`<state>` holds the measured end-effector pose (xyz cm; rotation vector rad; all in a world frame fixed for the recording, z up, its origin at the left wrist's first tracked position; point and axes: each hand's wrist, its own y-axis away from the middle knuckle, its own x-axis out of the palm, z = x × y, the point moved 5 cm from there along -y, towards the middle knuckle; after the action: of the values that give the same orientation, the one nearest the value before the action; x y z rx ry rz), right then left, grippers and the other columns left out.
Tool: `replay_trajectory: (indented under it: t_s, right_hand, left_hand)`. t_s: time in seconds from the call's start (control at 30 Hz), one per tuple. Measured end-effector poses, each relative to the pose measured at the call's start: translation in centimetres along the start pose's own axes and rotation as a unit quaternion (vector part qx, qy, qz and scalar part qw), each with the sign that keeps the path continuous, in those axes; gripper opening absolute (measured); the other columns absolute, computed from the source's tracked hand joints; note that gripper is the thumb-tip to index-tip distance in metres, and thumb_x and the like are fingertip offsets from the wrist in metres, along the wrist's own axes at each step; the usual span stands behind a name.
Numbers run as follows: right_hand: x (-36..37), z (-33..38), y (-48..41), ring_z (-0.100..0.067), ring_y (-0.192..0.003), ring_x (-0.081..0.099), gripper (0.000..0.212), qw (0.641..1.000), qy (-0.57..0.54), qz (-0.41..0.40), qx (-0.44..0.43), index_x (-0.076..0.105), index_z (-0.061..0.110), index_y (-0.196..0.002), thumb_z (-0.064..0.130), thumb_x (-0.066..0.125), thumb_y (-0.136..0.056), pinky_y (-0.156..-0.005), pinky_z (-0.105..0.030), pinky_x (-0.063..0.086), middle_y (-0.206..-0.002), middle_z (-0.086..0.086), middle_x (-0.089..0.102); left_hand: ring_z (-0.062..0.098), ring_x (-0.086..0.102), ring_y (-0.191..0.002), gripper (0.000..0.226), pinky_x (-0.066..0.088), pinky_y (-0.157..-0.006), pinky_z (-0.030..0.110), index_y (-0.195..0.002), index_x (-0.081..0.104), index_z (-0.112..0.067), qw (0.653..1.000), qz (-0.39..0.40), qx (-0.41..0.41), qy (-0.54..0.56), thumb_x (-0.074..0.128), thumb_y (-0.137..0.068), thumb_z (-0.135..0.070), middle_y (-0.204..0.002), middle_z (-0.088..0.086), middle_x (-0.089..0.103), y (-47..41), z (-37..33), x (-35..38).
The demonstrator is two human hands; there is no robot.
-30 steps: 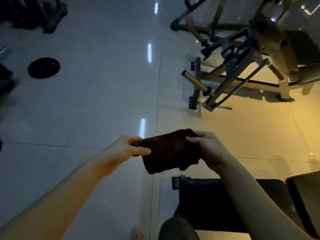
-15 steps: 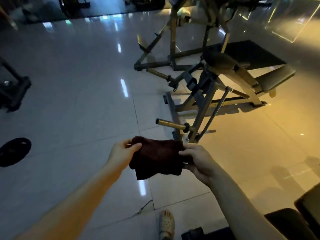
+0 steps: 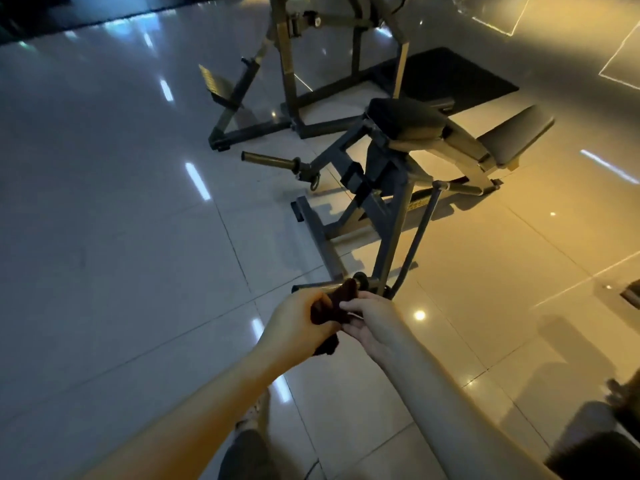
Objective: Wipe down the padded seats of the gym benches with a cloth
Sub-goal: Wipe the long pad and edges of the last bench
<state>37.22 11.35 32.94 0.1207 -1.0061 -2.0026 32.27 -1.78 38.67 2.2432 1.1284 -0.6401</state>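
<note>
A dark cloth is held bunched between the left hand and right hand, each grip closed on it, above the tiled floor. A padded seat is seen well ahead.

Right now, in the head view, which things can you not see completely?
All in the head view:
- Cloth: bunched between the left hand and the right hand, which hide its size.
- Far machine: top cut off by the upper edge.
- Dark object: cut off at the bottom right corner, too dim to identify.
- Seat pad: dim light hides any dirt.
</note>
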Motion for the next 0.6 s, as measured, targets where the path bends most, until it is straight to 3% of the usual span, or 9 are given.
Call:
replay_trajectory:
  t_s: [0.07, 0.17, 0.3, 0.4, 0.5, 0.6]
  right_hand:
    - [1.1, 0.5, -2.0, -0.029, -0.107, 0.072, 0.03, 1.0, 0.002, -0.004, -0.011, 0.067, 0.006, -0.12, -0.003, 0.063, -0.092, -0.096, -0.049, 0.058, -0.116, -0.015, 0.073]
    - [3.6, 0.8, -4.6, -0.026, -0.098, 0.075, 0.026, 1.0, 0.005, -0.008, -0.027, 0.066, 0.005, -0.121, 0.001, 0.062, -0.096, -0.089, -0.044, 0.061, -0.11, -0.014, 0.076]
    - [7.2, -0.3, -8.5, -0.027, -0.09, 0.076, 0.018, 0.997, -0.04, -0.056, -0.029, 0.067, 0.001, -0.114, 0.003, 0.062, -0.097, -0.079, -0.036, 0.061, -0.1, -0.017, 0.077]
    - [9.6, -2.0, -10.9, -0.028, -0.088, 0.076, 0.015, 0.995, -0.059, -0.08, -0.027, 0.069, 0.0, -0.111, 0.003, 0.059, -0.1, -0.079, -0.035, 0.062, -0.098, -0.018, 0.077]
    - [10.3, -4.2, -13.0, -0.034, -0.099, 0.073, 0.016, 0.989, -0.042, -0.141, -0.028, 0.068, -0.006, -0.109, 0.001, 0.056, -0.1, -0.088, -0.043, 0.06, -0.101, -0.015, 0.075]
    - [10.0, -5.8, -14.7, -0.029, -0.081, 0.066, 0.015, 0.976, 0.079, -0.199, -0.046, 0.063, 0.004, -0.084, 0.011, 0.057, -0.096, -0.069, -0.043, 0.056, -0.083, -0.012, 0.063]
  left_hand:
    - [-0.004, 0.063, -0.075, 0.024, 0.047, -0.063, 0.008, -0.081, 0.062, -0.042, 0.998, 0.051, -0.019, 0.015, 0.078, -0.087, -0.025, -0.086, -0.015, 0.067, -3.6, 1.9, -0.9]
    - [0.004, 0.07, -0.082, 0.022, 0.054, -0.079, 0.023, -0.075, 0.074, -0.038, 0.986, 0.143, -0.019, 0.081, 0.078, -0.087, -0.021, -0.084, -0.012, 0.073, -8.9, 4.9, -3.1]
    - [0.014, 0.072, -0.087, 0.016, 0.055, -0.083, 0.023, -0.082, 0.081, -0.019, 0.955, 0.267, -0.024, 0.123, 0.074, -0.089, -0.007, -0.085, -0.001, 0.076, -15.6, 9.3, -6.1]
    - [0.02, 0.073, -0.091, 0.012, 0.055, -0.09, 0.03, -0.086, 0.082, -0.015, 0.948, 0.297, -0.041, 0.111, 0.074, -0.088, -0.007, -0.089, 0.007, 0.077, -19.7, 13.1, -7.9]
    - [0.022, 0.069, -0.081, 0.014, 0.052, -0.082, 0.032, -0.083, 0.078, -0.012, 0.952, 0.287, -0.024, 0.098, 0.068, -0.093, -0.008, -0.083, 0.014, 0.073, -23.4, 15.5, -9.9]
    - [0.009, 0.067, -0.067, 0.02, 0.049, -0.068, 0.016, -0.079, 0.071, -0.007, 0.97, 0.234, -0.018, 0.063, 0.062, -0.097, -0.003, -0.071, 0.006, 0.071, -25.8, 17.5, -11.2]
